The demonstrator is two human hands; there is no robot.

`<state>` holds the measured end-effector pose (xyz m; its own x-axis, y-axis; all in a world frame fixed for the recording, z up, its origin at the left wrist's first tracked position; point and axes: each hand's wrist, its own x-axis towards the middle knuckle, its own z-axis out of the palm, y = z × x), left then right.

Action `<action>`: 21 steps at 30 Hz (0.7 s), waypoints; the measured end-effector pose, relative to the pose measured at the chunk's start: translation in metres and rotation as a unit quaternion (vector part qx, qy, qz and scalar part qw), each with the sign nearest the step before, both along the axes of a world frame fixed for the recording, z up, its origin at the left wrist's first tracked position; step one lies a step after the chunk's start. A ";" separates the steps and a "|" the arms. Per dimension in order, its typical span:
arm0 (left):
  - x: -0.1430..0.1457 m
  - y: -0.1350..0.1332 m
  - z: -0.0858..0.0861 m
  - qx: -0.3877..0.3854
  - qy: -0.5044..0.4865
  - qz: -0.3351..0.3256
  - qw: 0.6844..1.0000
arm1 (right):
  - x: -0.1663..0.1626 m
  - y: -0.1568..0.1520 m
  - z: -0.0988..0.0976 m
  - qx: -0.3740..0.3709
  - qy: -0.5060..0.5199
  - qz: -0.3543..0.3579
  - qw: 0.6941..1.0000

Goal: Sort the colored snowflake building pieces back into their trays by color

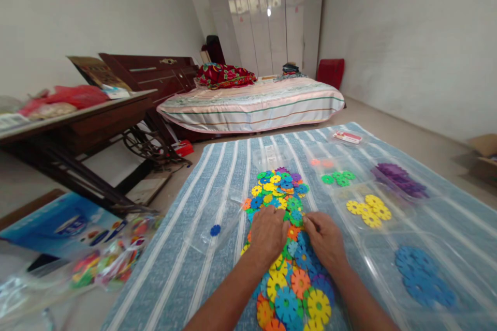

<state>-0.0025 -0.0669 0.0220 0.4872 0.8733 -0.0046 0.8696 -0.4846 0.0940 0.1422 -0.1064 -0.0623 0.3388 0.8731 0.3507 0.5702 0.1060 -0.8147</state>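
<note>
A long heap of notched plastic snowflake discs (287,302) in several colours runs down the middle of the striped cloth. Over its left side, my left hand (267,230) is closed, fingers curled down and their tips hidden among the discs. My right hand (325,240) is at the heap's right edge, thumb and forefinger pressed together; what they hold is too small to make out. Right of it, clear trays hold sorted discs: yellow discs (368,210), blue discs (421,276), green discs (338,178) and purple discs (399,180). One dark blue disc (215,230) lies in a clear tray on the left.
Two orange discs (322,163) lie in a tray behind the green ones. A clear lid with a red and white label (347,137) is near the far cloth edge. Beyond stand a bed (252,108) and a sewing-machine table (77,121); bags (116,264) lie on the floor.
</note>
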 end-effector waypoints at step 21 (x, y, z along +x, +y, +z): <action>-0.016 0.029 0.011 -0.150 -0.224 0.036 0.962 | 0.000 0.002 0.000 -0.001 -0.010 -0.003 1.000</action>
